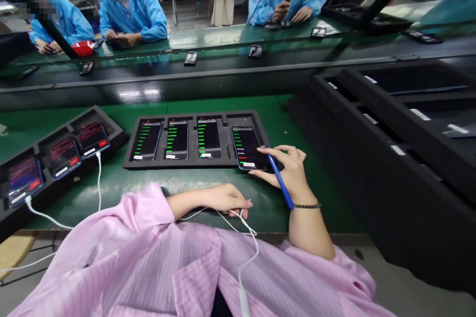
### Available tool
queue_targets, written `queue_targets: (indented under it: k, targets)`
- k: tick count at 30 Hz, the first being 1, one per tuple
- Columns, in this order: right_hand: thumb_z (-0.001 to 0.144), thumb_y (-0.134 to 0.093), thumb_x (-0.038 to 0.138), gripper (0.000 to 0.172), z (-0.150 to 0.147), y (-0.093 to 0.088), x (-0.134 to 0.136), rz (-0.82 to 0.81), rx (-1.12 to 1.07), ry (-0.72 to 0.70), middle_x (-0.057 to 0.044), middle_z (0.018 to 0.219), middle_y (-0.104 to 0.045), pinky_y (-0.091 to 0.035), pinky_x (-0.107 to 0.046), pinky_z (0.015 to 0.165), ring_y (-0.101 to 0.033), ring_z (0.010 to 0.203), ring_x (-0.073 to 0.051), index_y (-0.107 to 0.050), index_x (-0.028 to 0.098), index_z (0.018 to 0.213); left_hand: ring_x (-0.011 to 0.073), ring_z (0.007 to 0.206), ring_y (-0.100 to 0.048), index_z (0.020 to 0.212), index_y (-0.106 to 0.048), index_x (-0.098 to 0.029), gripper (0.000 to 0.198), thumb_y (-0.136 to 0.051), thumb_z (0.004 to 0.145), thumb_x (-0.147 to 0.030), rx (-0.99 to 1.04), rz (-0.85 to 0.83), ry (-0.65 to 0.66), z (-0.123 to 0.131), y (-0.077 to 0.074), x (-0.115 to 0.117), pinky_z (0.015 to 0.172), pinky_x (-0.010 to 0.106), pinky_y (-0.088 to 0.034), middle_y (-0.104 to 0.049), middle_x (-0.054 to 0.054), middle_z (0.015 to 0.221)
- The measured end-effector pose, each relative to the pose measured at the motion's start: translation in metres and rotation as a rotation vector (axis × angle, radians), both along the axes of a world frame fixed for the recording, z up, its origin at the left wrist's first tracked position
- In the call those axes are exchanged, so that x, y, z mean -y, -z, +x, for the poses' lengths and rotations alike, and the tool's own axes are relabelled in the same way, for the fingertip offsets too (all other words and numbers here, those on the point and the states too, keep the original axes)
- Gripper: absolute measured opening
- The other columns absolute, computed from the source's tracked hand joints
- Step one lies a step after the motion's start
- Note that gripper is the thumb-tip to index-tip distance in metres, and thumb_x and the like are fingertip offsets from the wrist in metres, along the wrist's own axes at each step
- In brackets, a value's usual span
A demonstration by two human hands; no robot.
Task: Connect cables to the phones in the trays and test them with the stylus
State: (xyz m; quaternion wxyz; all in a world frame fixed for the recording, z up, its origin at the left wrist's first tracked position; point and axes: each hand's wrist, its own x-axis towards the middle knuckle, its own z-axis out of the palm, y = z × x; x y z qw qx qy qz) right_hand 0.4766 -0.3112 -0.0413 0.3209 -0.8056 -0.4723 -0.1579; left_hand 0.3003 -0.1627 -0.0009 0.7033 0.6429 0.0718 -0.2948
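My right hand (292, 166) has a blue pen (279, 181) tucked in its fingers. Its index finger and thumb touch the right side and lower corner of a smartphone (248, 148), whose dark screen shows green lines and one red line. That phone sits at the right end of a black foam tray (178, 164), its lower edge over the tray's rim. Three more smartphones with green text lie in the tray, among them the nearest one (209, 138). Closed below the tray, my left hand (228, 198) pinches a thin white cable (255, 252) that hangs over my lap.
A second foam tray (118, 133) at left holds smartphones with red text; white charging cables (99, 181) run from two. Large black foam trays (334, 124) are stacked at right. Beyond a raised ledge (223, 79), co-workers in blue (134, 5) sit with devices.
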Motion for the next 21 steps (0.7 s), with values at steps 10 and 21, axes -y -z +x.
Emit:
queue_targets:
  k: [10,21]
  targets:
    - [0.072,-0.074,0.061,0.049,-0.010,-0.001,-0.009,-0.021,-0.017,-0.012,-0.009,0.097,-0.065,-0.030,-0.046,0.090,-0.056,0.101,-0.031,-0.072,0.026,0.107,0.0078,0.042,-0.044,0.063,-0.059,-0.015,0.055,-0.068,0.070,-0.069,0.114,0.223,-0.707,-0.099,-0.034,-0.096,0.044,0.020,-0.034,-0.050,-0.002,0.047]
    - [0.083,-0.056,0.047,0.029,-0.013,-0.003,-0.012,0.049,-0.068,-0.005,-0.006,0.093,-0.068,-0.029,-0.045,0.088,-0.059,0.100,-0.030,-0.074,0.028,0.093,0.0113,0.051,-0.048,0.059,-0.063,-0.016,0.046,-0.066,0.074,-0.060,0.340,0.713,-1.053,-0.126,-0.037,-0.126,0.053,0.024,-0.041,-0.057,0.001,0.055]
